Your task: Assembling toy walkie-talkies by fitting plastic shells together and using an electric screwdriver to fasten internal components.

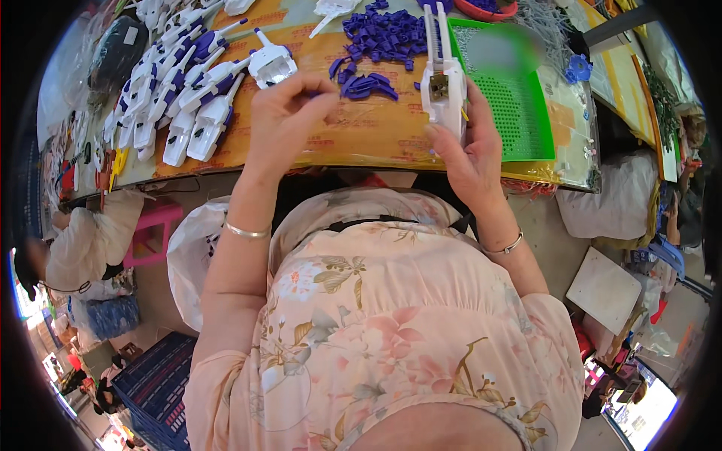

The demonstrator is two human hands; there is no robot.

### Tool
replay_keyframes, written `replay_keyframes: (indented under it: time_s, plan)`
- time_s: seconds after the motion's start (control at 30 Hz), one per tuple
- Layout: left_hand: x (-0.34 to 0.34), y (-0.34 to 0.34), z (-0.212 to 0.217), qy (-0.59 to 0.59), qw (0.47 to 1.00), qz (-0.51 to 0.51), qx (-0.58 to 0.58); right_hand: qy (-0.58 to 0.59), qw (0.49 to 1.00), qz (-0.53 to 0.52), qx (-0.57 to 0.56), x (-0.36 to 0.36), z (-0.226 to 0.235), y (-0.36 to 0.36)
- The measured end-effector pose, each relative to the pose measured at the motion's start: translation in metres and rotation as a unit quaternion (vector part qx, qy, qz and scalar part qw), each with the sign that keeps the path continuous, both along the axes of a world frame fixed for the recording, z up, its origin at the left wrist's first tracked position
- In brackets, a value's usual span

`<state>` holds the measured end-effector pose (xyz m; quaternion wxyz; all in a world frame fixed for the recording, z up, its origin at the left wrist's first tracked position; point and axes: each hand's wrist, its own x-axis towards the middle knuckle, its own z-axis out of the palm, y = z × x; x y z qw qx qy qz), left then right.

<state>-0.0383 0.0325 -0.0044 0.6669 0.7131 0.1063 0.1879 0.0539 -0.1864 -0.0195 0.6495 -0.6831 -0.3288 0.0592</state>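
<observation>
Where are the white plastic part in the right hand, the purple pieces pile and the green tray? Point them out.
white plastic part (442, 90), head view, on its wide body above the thumb.
purple pieces pile (383, 34), head view, middle of the heap.
green tray (519, 113), head view, bare perforated floor.

Crowded workshop around a long worktable.
We see the worktable (361, 143) wrapped in yellow-brown printed film, edge curving across the upper view. Below left, a pink plastic stool (154, 233) on grey concrete floor (549, 233), a white sack (192, 255) beside it, a blue crate (154, 387) lower down. At right, a white board (605, 289) leans near a second yellow table (628, 68). Lighting even, bright.
</observation>
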Motion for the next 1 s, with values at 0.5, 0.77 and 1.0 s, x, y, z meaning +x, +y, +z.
replay_keyframes:
  time_s: [0.5,0.77,1.0]
  plan:
    - [-0.013,-0.030,-0.008,-0.055,0.993,-0.018,-0.106,0.143,0.983,0.109,-0.038,-0.017,-0.011,0.028]
    - [-0.011,-0.048,-0.014,-0.076,0.993,0.023,-0.086,0.113,0.989,0.075,-0.064,-0.025,-0.002,0.031]
    - [-0.010,-0.051,-0.014,-0.048,0.993,0.062,-0.089,0.034,0.994,0.049,-0.095,-0.023,-0.008,0.029]
